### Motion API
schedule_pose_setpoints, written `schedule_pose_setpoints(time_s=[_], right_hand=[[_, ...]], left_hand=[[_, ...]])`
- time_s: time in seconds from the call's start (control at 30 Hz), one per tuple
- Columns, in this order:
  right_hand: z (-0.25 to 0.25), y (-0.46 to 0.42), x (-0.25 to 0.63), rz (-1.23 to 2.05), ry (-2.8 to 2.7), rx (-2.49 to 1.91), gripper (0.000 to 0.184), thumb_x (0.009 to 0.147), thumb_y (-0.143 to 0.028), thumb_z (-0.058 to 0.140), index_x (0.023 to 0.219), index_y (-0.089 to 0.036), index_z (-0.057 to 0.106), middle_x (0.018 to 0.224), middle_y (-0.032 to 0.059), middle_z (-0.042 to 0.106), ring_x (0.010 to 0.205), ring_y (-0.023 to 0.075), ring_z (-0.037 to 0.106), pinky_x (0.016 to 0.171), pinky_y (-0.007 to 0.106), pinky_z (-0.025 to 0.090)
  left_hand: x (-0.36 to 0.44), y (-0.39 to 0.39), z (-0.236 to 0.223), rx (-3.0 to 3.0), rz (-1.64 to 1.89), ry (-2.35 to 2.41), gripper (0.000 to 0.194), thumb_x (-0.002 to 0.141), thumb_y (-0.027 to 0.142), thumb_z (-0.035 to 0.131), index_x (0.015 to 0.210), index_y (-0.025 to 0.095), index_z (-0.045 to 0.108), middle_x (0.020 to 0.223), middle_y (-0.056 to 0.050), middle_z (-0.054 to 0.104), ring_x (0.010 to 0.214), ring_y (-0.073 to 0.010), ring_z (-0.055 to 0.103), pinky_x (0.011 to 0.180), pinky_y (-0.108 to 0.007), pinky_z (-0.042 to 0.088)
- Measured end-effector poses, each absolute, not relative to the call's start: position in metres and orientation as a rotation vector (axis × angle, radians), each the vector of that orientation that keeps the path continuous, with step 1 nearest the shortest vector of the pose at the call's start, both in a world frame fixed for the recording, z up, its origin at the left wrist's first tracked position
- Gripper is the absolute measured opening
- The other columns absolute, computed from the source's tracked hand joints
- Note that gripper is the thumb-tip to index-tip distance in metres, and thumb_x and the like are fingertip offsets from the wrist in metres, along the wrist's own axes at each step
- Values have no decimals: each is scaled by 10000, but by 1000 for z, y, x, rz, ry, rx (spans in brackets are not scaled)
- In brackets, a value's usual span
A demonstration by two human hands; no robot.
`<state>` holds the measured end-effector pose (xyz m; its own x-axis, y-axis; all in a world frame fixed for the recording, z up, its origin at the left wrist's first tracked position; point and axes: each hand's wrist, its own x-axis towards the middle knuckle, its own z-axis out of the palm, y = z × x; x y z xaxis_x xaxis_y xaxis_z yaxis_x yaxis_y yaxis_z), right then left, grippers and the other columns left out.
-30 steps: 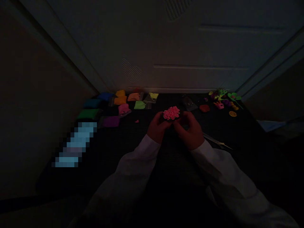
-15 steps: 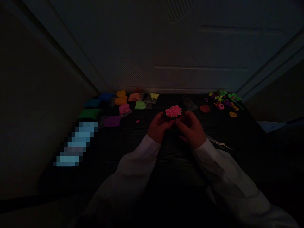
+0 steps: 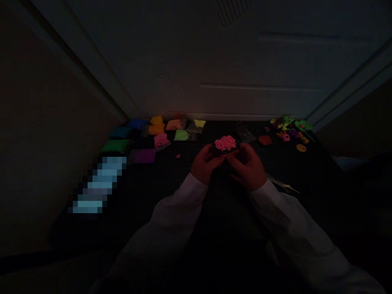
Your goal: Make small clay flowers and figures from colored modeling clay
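Observation:
Between my two hands, above the dark table, is a clay flower bouquet [image 3: 226,143], a tight cluster of pink blooms over a dark lower part. My left hand [image 3: 206,164] is closed around its left side, thumb toward the near edge. My right hand [image 3: 248,166] grips the right side, with thumb and fingers meeting near the front. A small pink or red bit shows where the fingertips come together; its shape is too dark to make out. Scissors [image 3: 283,184] lie beside my right wrist, partly hidden by the sleeve.
Bags of coloured clay, among them green [image 3: 115,146], purple [image 3: 144,156] and orange [image 3: 157,129], line the left and back. A small pink lump [image 3: 178,156] lies left of my hands. Finished clay flowers [image 3: 303,125] and a red piece [image 3: 265,140] sit at the right. A lit, blurred-out screen [image 3: 101,183] is at left.
The bouquet has shifted very slightly right and tilts a little differently between my hands. Both hands keep their hold, and the things on the table stay where they were.

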<state>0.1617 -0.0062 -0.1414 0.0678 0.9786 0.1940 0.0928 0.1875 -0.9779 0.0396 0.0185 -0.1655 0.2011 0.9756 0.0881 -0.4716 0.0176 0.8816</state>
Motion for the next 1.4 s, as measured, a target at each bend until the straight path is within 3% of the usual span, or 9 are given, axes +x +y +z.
schedule_pose_setpoints(time_s=[1.4], right_hand=[[-140, -9, 159, 898, -1320, -1194, 225, 695, -302, 556, 893, -230, 477, 741, -15, 521, 682, 121, 511, 666, 284, 424]], left_hand=[[43, 13, -158, 1027, 1305, 784, 314, 621, 198, 643, 927, 197, 571, 963, -28, 624, 940, -190, 555, 877, -354, 390]])
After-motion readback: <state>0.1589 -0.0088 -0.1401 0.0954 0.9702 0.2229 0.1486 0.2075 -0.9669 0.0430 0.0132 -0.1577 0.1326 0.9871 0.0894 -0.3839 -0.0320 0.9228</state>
